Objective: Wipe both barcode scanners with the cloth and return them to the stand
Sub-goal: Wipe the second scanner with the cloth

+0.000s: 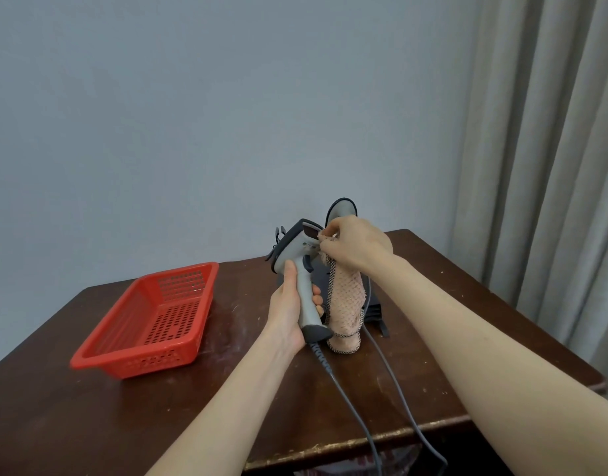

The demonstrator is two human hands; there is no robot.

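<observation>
My left hand [290, 312] grips the handle of a grey barcode scanner [300, 266], held upright above the table with its dark head pointing right. My right hand [355, 247] pinches a pink cloth [347, 304] against the scanner's head; the rest of the cloth hangs down to the tabletop. Behind my right hand the top of a second scanner [342, 207] sticks up, resting in a black stand [374, 309] that is mostly hidden by the cloth and my arm. Two grey cables [381, 359] run from the scanners over the table's front edge.
An empty red plastic basket [151, 321] sits on the left of the dark wooden table [89, 407]. A grey wall is behind the table and a curtain [553, 166] hangs at the right. The table's front edge is near the bottom of the view.
</observation>
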